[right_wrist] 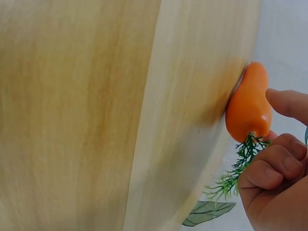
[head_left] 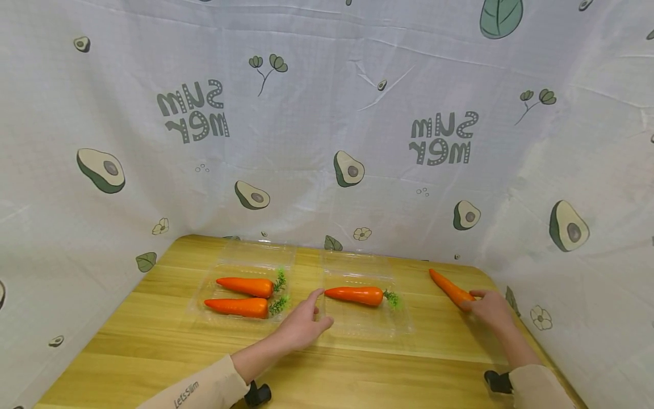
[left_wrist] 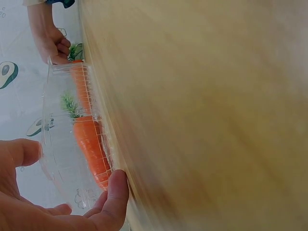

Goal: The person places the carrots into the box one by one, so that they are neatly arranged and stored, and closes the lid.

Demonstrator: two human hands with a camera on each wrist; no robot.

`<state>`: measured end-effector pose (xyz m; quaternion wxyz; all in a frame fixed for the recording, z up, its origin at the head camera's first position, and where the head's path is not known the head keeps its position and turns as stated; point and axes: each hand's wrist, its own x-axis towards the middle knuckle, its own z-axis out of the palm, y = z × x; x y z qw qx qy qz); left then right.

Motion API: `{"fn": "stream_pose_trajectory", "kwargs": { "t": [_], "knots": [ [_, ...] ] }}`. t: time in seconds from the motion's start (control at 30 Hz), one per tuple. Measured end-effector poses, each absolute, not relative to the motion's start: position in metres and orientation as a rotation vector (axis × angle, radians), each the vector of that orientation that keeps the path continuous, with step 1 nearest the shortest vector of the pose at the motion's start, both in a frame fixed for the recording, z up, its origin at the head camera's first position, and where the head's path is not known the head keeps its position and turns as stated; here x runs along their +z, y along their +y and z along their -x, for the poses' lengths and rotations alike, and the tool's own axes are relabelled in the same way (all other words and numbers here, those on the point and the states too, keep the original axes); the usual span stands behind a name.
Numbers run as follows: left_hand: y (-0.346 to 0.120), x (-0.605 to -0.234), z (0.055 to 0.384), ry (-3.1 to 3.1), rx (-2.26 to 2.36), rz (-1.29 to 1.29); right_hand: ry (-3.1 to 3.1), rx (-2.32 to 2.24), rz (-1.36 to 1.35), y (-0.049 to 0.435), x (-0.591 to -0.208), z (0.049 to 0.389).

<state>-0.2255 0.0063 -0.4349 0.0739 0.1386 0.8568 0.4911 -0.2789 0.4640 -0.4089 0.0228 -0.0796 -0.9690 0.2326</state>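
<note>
On the right side of the table, my right hand [head_left: 490,309] pinches an orange carrot [head_left: 447,286] near its thick end. The right wrist view shows the thumb and index finger at opposite sides of that carrot [right_wrist: 249,108], with its green leafy top hanging below. My left hand [head_left: 301,328] is beside the left edge of a clear plastic clamshell box [head_left: 357,324], thumb and index finger spread. Inside this box lies one carrot [head_left: 355,295], its tip near the left index finger. Whether the left fingertips touch the box is hard to tell.
Left of my left hand is another clear clamshell box [head_left: 258,255], lid folded back, containing two carrots [head_left: 237,307]. Both boxes rest on the wooden table [head_left: 133,341]. A white curtain [head_left: 306,125] printed with avocados hangs behind and along the sides.
</note>
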Motion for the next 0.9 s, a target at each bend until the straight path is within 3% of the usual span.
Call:
{"fn": "stream_pose_trajectory", "kwargs": {
  "t": [0.9],
  "knots": [
    [0.0064, -0.434, 0.2241, 2.572, 1.476, -0.411, -3.003, 0.675, 0.254, 0.4693, -0.413, 0.2784]
  ]
}}
